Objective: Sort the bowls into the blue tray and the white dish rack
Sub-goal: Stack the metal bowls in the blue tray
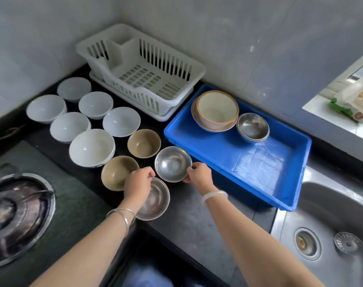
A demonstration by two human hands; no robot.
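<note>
On the dark counter, my left hand (138, 184) pinches the far rim of a steel bowl (155, 200) near the front edge. My right hand (199, 175) grips the right rim of a second steel bowl (172, 163) just behind it. Two brown bowls (144, 142) (116, 171) and several white bowls (91, 147) stand to the left. The blue tray (259, 162) on the right holds stacked cream bowls (217, 109) and stacked steel bowls (252, 126) at its far end. The white dish rack (143, 71) at the back holds nothing.
A gas burner with a pot support (17, 218) lies at the left front. A steel sink (332, 228) with drain strainers sits at the right. Tiled walls close the back corner, and a window sill (342, 108) with bagged items is at the far right.
</note>
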